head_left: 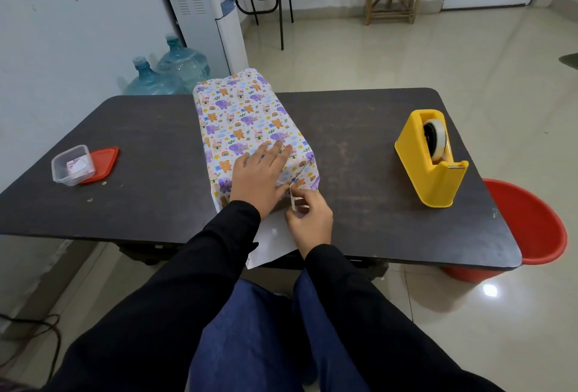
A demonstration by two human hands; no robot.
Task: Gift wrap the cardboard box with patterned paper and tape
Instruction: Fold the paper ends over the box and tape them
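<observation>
The box (244, 116) lies lengthwise in the middle of the dark table (353, 147), covered in white paper printed with elephants, bears and rainbows. My left hand (261, 179) presses flat on the near top of the box, fingers straight. At the near end my right hand (308, 219) pinches a strip of tape (294, 200) against the folded paper edge. A white flap of the paper (272, 244) sticks out toward me over the table's front edge. The cardboard itself is hidden under the paper.
A yellow tape dispenser (433, 160) stands on the right of the table. On the left sit a clear plastic tub (72, 165) and its red lid (103, 164). A red bucket (528, 226) is on the floor at the right; water bottles (169, 74) stand behind the table.
</observation>
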